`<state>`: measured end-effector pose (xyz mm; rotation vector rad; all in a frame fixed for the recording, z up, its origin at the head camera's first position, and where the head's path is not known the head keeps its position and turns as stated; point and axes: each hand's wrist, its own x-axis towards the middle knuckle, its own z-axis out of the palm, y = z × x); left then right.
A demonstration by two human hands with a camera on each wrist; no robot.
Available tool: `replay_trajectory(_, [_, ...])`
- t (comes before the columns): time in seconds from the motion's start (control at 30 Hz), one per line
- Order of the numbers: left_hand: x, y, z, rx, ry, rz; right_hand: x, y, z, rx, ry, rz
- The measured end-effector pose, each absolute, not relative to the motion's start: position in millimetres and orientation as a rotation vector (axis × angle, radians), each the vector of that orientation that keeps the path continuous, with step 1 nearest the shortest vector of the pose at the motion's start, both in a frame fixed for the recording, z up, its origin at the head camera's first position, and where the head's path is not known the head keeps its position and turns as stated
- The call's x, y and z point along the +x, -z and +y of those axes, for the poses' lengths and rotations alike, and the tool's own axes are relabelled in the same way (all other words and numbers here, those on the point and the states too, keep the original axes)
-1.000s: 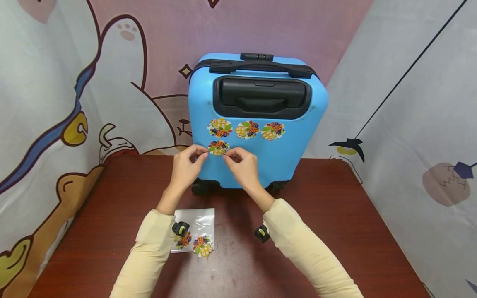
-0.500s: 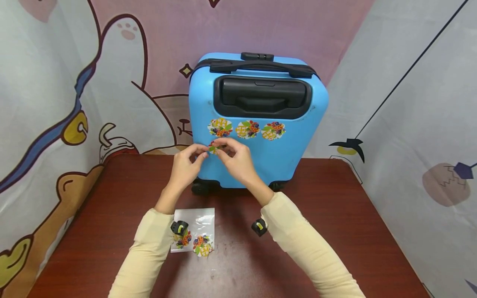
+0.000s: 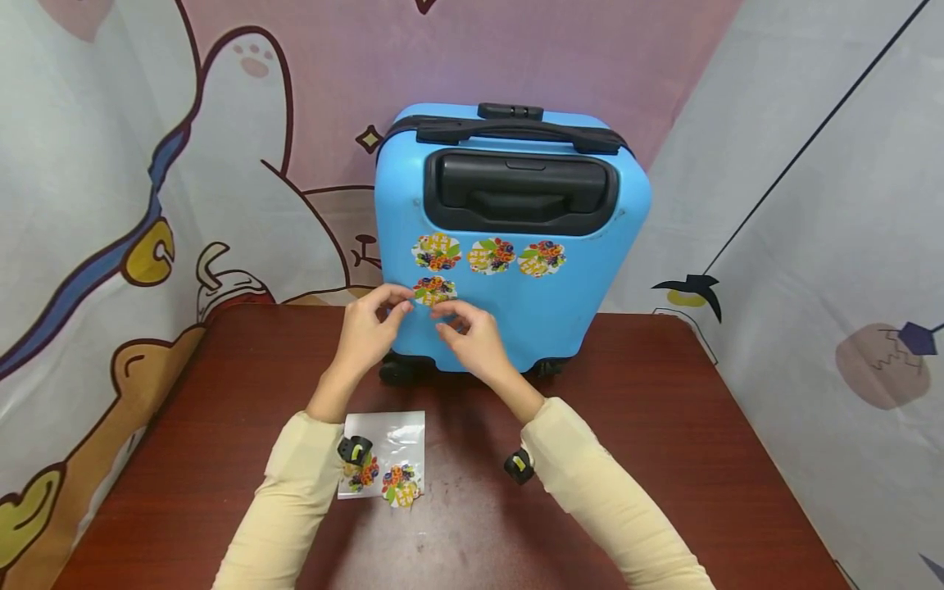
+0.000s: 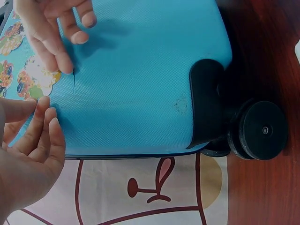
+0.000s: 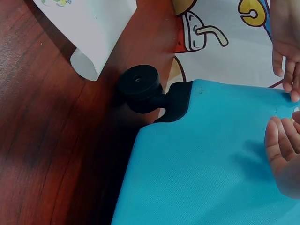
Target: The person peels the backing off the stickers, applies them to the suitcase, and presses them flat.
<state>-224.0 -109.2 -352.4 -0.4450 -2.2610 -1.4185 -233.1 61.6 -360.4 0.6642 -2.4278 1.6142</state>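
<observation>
A light blue suitcase (image 3: pixel 553 319) stands upright, its front facing me. Three round fruit stickers, among them a middle one (image 3: pixel 491 256), form a row below its black handle recess. Under the left one is another fruit sticker (image 3: pixel 433 288) on the shell. My left hand (image 3: pixel 371 326) pinches this sticker's left edge between thumb and forefinger. At its lower right edge, my right hand (image 3: pixel 478 338) has loosely bent fingers, with thumb and forefinger apart. In the left wrist view, right fingertips (image 4: pixel 65 63) lie right at the sticker's rim (image 4: pixel 44 77).
On the brown table (image 3: pixel 649 442), a white sheet (image 3: pixel 401 430) lies between the forearms, with fruit stickers (image 3: pixel 401 485) on it, partly covered by the left sleeve. Black wheels (image 4: pixel 265 130) support the suitcase. A cartoon-printed cloth (image 3: pixel 317 98) hangs behind.
The right hand first moved up and left, lifting the sticker's right side, then came back down and right. The sticker lies flatter again. The left hand has stayed at its left edge.
</observation>
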Motion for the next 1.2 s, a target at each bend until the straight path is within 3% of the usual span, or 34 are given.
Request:
replay_trajectory(0.6, [-223.6, 352.9, -110.0, -0.449, 1.393, -2.288, -231.5, 320.4, 55.5, 0.76, -1.695, -2.317])
replay_trajectory(1.2, [-222.4, 351.6, -110.6, -0.438, 1.399, -2.308, -229.4, 368.1, 66.0, 0.615, -1.762, -2.444])
